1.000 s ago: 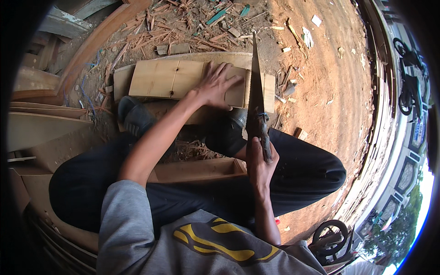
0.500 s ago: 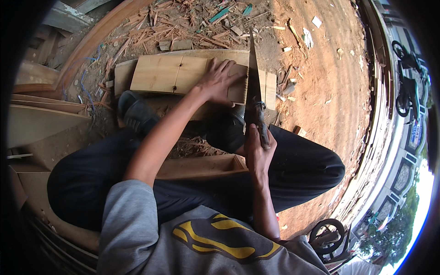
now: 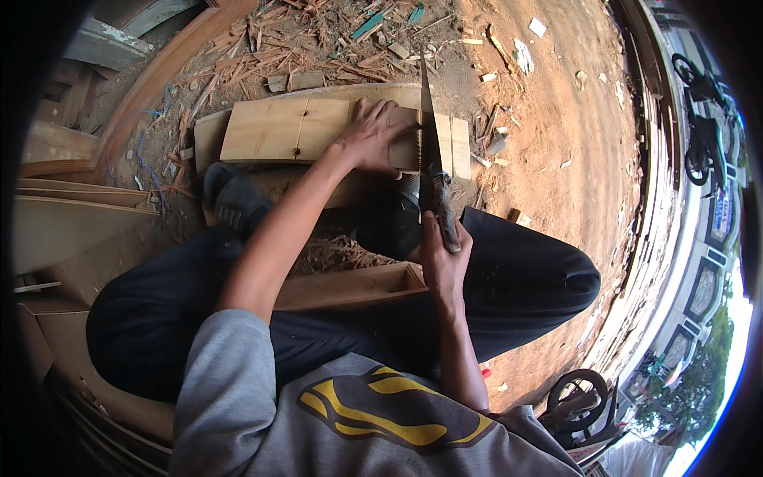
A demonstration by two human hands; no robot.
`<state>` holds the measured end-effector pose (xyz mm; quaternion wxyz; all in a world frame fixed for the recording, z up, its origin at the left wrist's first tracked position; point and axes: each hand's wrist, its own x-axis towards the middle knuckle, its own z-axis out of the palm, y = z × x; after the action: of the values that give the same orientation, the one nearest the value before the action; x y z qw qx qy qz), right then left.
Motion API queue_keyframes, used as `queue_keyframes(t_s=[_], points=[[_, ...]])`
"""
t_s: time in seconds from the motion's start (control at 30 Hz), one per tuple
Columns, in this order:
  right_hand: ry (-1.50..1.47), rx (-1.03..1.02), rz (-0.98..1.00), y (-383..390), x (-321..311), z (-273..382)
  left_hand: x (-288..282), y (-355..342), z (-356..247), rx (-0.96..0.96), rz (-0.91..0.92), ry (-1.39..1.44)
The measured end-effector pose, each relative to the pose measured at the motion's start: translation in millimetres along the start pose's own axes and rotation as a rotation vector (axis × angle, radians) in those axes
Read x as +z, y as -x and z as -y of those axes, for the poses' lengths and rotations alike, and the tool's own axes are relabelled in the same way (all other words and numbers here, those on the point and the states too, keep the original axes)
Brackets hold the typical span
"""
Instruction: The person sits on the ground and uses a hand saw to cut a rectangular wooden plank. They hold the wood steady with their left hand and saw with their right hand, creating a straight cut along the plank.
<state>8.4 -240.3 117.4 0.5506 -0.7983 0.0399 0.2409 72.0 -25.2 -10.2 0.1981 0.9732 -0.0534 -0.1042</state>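
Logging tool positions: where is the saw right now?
In the head view, the saw is slightly right of centre, gripped in the right hand, its blade over the wood beside the left hand.

A small blue-and-white sign point(image 3: 722, 213) near the right edge of the frame bears sideways lettering, too small to read surely. At bottom centre, the grey shirt point(image 3: 229, 362) carries a large yellow-and-dark printed emblem point(image 3: 397, 417).

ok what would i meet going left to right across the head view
Black striped shoe, bare spread left hand, long dark tapering handsaw, small white square scrap, dark parked motorbike.
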Motion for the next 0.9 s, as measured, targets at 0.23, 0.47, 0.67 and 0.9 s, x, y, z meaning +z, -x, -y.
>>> queue_keyframes(t_s=[0.23, 0.47, 0.67, 0.9], points=[[-0.012, 0.066, -0.008, 22.0, -13.4, -10.3, -0.3, -0.6, -4.8, -0.008, 0.033, -0.014], [-0.190, 0.049, -0.005, 0.0, -11.1, -1.1, -6.5, 12.1, -2.5, 0.018, -0.017, -0.011], [-0.224, -0.078, -0.192, 2.0, -17.8, 4.8, -36.6, 75.3, 50.3, 0.014, 0.147, -0.169], [-0.268, -0.044, -0.161, 2.4, -15.3, 19.8, -53.4, 157.1, 124.0, -0.318, 0.095, -0.137]])
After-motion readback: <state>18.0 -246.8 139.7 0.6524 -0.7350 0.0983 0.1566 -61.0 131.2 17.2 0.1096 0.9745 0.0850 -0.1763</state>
